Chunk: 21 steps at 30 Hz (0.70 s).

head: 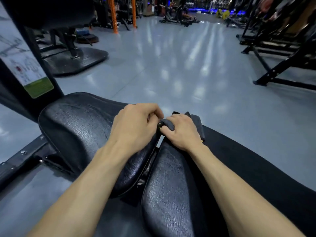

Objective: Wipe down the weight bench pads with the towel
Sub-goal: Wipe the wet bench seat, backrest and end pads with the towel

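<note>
The towel [196, 124], dark, soft and light, lies bunched at the far end of the right pad [171, 185], toward 12 o'clock. The right hand [181, 132] clutches it; the left hand [135, 124] pinches its edge at 9 o'clock. Best gripped in a wad.

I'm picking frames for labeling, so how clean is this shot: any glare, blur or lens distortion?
Head view: streaky ceiling-light glare on the grey floor; wide-angle bending at the edges; far machines dim and soft; the hands, towel and pads fairly sharp, the pads' sheen showing texture.
</note>
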{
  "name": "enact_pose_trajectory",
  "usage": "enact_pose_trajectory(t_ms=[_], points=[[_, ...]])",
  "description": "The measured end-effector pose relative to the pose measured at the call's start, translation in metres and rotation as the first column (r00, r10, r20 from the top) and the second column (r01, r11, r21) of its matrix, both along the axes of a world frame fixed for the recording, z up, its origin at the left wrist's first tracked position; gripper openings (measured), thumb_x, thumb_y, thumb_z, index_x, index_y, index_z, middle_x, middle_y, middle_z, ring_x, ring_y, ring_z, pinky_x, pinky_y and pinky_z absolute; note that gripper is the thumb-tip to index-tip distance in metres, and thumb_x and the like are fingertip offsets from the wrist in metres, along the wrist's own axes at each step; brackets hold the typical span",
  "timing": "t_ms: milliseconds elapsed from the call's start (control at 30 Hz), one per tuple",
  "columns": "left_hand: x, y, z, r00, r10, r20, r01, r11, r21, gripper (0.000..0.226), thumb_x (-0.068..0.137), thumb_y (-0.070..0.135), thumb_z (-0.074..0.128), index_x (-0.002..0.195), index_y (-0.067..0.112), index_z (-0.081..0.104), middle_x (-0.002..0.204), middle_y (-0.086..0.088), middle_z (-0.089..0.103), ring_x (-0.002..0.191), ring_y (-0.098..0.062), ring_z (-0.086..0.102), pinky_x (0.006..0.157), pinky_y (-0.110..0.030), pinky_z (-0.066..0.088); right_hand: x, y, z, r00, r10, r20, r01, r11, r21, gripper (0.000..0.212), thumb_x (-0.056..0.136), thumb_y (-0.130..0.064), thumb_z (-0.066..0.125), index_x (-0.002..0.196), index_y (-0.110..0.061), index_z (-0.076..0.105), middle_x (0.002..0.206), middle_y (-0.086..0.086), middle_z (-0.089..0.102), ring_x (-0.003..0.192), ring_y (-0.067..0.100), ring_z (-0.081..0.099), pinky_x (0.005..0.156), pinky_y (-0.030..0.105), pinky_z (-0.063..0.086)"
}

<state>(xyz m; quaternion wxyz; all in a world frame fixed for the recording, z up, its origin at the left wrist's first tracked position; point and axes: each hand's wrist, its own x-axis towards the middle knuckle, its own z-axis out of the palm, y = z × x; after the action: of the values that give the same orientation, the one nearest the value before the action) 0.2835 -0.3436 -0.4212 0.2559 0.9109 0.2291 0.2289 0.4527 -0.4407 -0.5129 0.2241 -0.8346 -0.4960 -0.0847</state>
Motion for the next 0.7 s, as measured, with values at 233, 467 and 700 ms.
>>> enact_pose_trajectory(t_ms=[233,467,700], points=[[-0.049,-0.009,0.013,0.992,-0.023,-0.123,0.029,0.999,0.046,0.029,0.088,0.028,0.046,0.097,0.046,0.066,0.09,0.015,0.074,0.09,-0.019,0.068,0.083,-0.04,0.055,-0.014,-0.005,0.002,0.997,-0.08,-0.021,0.08,0.997,0.004,0.041,0.087,-0.049,0.036,0.067,-0.015,0.048,0.072,-0.001,0.053,0.083,0.026,0.051,0.081,0.04,0.037],[-0.117,0.016,0.013,0.98,0.05,-0.192,-0.036,0.996,0.08,0.03,0.089,0.023,0.05,0.091,0.046,0.068,0.089,0.025,0.072,0.091,-0.009,0.066,0.084,-0.037,0.056,-0.016,-0.012,0.008,0.994,-0.076,-0.075,0.066,0.99,-0.122,0.043,0.091,-0.052,0.03,0.09,-0.019,0.056,0.096,0.004,0.059,0.104,0.029,0.053,0.094,0.043,0.033],[-0.125,0.04,-0.009,0.96,-0.021,-0.28,0.08,0.977,0.199,0.029,0.092,0.02,0.054,0.104,0.04,0.069,0.104,0.022,0.071,0.107,-0.013,0.061,0.089,-0.036,0.051,-0.005,-0.007,0.004,0.998,-0.053,-0.035,0.051,0.997,-0.057,0.044,0.093,-0.056,0.028,0.079,-0.02,0.049,0.083,-0.002,0.057,0.089,0.029,0.055,0.082,0.042,0.039]])
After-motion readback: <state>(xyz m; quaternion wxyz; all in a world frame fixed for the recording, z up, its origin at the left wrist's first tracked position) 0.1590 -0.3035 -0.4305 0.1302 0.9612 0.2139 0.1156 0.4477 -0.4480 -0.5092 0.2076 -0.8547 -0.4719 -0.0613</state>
